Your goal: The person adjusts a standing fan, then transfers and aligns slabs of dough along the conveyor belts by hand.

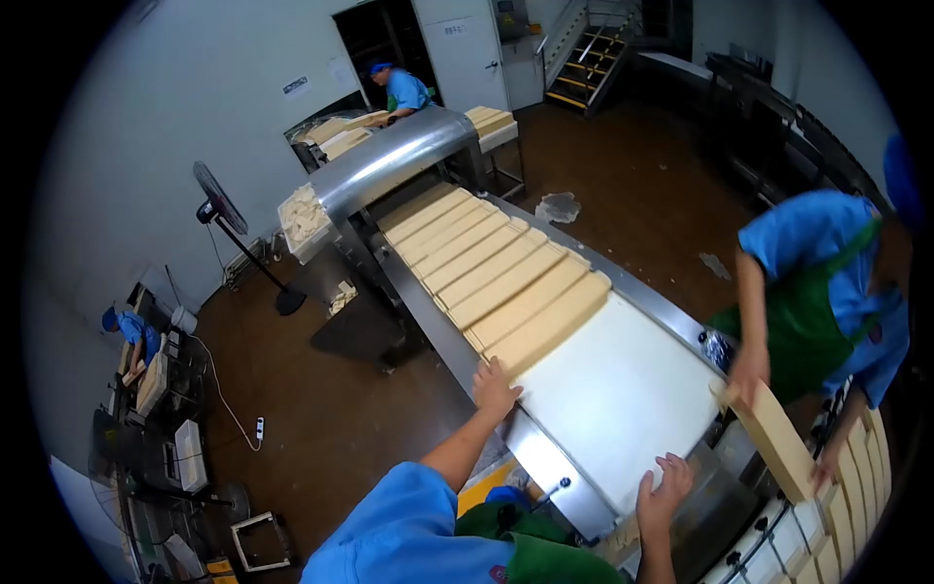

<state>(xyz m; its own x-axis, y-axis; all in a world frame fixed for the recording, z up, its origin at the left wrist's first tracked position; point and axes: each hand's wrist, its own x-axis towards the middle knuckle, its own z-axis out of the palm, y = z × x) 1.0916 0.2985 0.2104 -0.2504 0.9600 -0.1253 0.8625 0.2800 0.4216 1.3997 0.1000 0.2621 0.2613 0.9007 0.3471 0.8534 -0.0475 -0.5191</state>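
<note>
Pale, flat dough slabs (506,282) lie side by side across a white conveyor belt (623,389) that comes out of a steel tunnel (389,156). My left hand (494,387) rests on the near steel rail and touches the end of the closest slab (545,329), fingers spread. My right hand (664,490) lies open on the belt's near end, holding nothing. Across the belt, a co-worker (827,292) in blue with a green apron holds one slab (773,438) with both hands over a rack.
A rack of standing slabs (856,506) is at the lower right. A pedestal fan (224,209) stands on the brown floor at left. Another person in blue (401,88) works behind the tunnel, a third (136,336) at far left. Stairs (593,49) rise at the back.
</note>
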